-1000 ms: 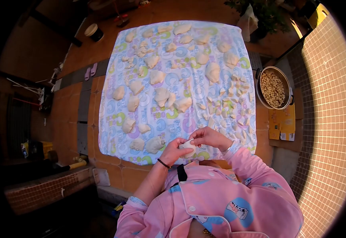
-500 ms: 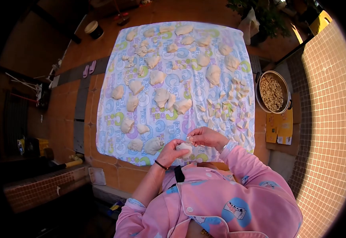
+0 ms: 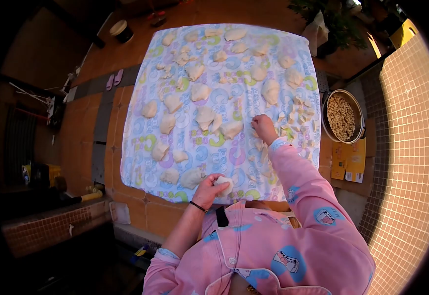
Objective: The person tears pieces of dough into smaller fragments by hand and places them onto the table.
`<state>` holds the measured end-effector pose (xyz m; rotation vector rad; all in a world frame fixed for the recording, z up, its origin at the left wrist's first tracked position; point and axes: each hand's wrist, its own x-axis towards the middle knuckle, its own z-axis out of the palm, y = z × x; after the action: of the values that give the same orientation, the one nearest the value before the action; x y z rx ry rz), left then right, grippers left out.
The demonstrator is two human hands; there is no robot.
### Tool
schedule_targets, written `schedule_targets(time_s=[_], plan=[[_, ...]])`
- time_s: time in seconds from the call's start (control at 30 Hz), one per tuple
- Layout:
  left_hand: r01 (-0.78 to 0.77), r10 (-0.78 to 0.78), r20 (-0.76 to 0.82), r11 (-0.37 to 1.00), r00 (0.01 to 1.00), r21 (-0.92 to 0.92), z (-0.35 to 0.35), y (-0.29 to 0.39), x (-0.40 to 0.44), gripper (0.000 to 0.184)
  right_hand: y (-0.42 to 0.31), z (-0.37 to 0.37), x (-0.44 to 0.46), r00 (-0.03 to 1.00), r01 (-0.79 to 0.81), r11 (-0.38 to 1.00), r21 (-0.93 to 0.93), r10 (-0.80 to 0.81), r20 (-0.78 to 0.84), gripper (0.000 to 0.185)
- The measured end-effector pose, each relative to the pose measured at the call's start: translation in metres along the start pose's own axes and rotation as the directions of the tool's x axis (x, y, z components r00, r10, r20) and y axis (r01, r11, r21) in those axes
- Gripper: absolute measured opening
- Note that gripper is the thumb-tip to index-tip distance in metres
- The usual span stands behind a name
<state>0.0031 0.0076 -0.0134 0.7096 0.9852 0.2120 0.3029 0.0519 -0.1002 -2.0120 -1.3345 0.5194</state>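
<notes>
Near the front edge of the cloth-covered table (image 3: 148, 174), my left hand (image 3: 208, 191) is closed on a white dough piece (image 3: 224, 187). My right hand (image 3: 264, 128) reaches out over the right half of the cloth, its fingers pressed together; what they hold, if anything, is too small to tell. Just right of it lie many small torn pieces (image 3: 300, 114). Larger pale dough lumps (image 3: 205, 118) are spread over the left and middle of the cloth, and one long lump (image 3: 270, 92) rests just beyond my right hand.
A pot (image 3: 343, 116) full of small pale chunks stands right of the table, beside yellow cardboard (image 3: 348, 160). A bucket (image 3: 121, 31) and pink slippers (image 3: 114, 79) are on the floor at the left. A tiled wall (image 3: 411, 147) runs along the right.
My right hand has left the dough at my left hand and moved forward and right over the cloth. My left hand still holds the dough near the front edge.
</notes>
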Motion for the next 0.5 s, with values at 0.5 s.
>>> schedule_targets(time_s=[0.5], plan=[[-0.076,0.103,0.078,0.953,0.992,-0.292,0.015,0.015,0.002,0.031,-0.12,-0.038,-0.12,0.78,-0.464,0.642,0.61,-0.03,0.625,0.022]])
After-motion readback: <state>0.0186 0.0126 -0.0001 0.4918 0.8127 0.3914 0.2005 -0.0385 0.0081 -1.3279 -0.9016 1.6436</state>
